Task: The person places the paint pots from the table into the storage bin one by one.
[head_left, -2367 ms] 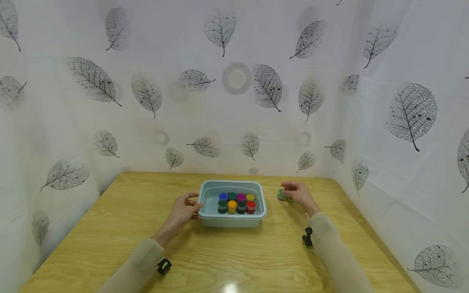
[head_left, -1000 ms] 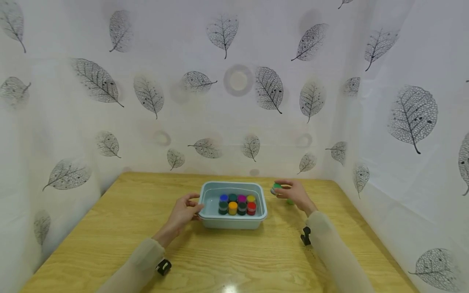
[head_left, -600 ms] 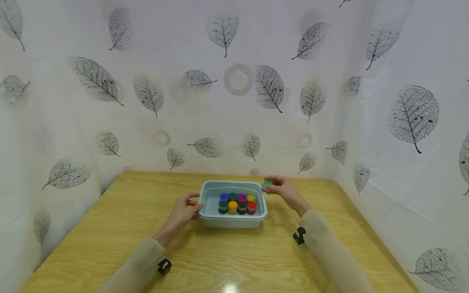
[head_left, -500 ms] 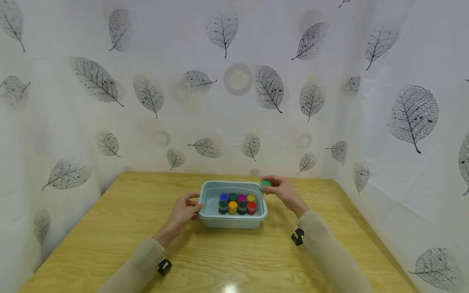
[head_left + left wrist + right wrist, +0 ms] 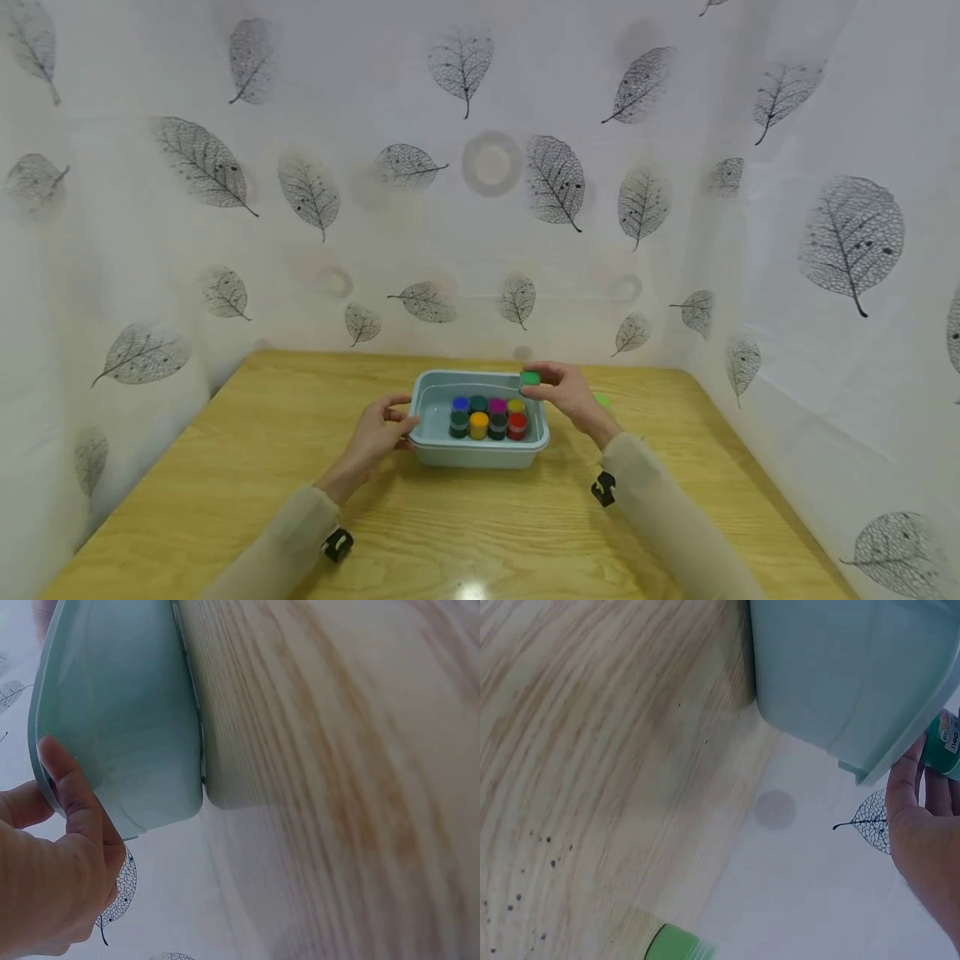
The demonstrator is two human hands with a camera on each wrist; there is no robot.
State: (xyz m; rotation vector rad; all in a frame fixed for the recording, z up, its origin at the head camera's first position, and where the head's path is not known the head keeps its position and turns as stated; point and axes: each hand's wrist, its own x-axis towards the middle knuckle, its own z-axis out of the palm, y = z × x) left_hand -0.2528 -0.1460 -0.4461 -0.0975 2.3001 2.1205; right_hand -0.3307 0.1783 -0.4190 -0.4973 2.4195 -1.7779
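A pale blue plastic basin (image 5: 474,457) stands mid-table, with several small paint jars in two rows toward its right side. Among them are an orange jar (image 5: 478,427), a red jar (image 5: 517,427) and a blue-topped jar (image 5: 460,405). My left hand (image 5: 375,433) grips the basin's left rim, thumb and fingers on either side of it in the left wrist view. Over the back right corner of the basin, my right hand (image 5: 566,393) pinches a green paint jar (image 5: 529,381). The right wrist view shows part of this jar's label.
Behind my right wrist, a light green jar (image 5: 603,402) stands on the wooden table (image 5: 465,525); its lid (image 5: 671,943) shows at the bottom of the right wrist view. Dark specks (image 5: 553,862) lie on the table. A leaf-print curtain (image 5: 420,225) hangs around the back and sides.
My right hand has picked up the green jar from the table right of the basin and carried it left over the rim. The left hand has stayed on the basin.
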